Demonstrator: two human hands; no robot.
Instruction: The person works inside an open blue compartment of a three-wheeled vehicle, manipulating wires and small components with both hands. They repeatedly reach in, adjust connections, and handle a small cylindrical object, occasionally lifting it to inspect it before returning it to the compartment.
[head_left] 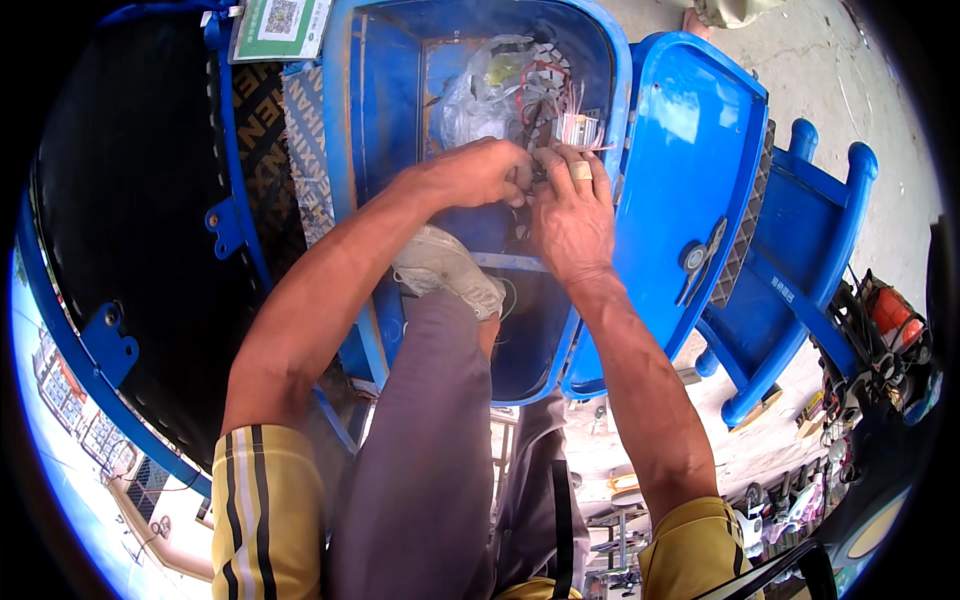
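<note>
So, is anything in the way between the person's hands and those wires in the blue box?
Nothing visible: the left hand and right hand are together at the near end of the wires. The clear plastic bag lies left of the wires, and the open blue door hangs off to the right.

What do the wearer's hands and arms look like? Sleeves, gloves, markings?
Left hand and right hand: ungloved. Forearms bare below short yellow sleeves. Left sleeve: black and white stripes running lengthwise. Right sleeve: dark striping at its outer edge. One right finger wears a wide, pale band; ring or tape, can't tell.
</note>
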